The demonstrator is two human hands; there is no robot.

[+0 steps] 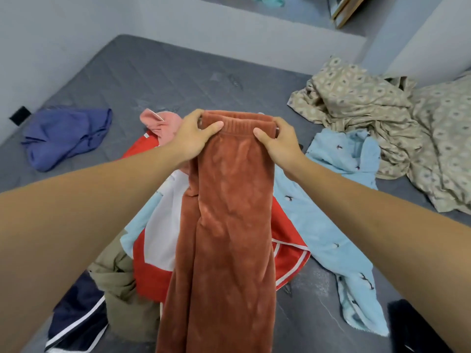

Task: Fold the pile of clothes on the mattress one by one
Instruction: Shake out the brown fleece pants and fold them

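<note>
Rust-brown fleece trousers [224, 225] hang mid-frame over the clothes pile [158, 240] on the mattress [153, 72], our left hand [196, 136] and right hand [277, 141] gripping the waistband's ends, seemingly to straighten the legs for folding.

A pair of trousers [226, 225] hangs at frame centre over a pile of clothes [158, 240] on the mattress [158, 72]. A crumpled garment [66, 136] lies at left, a rumpled sheet [377, 115] at upper right.
</note>
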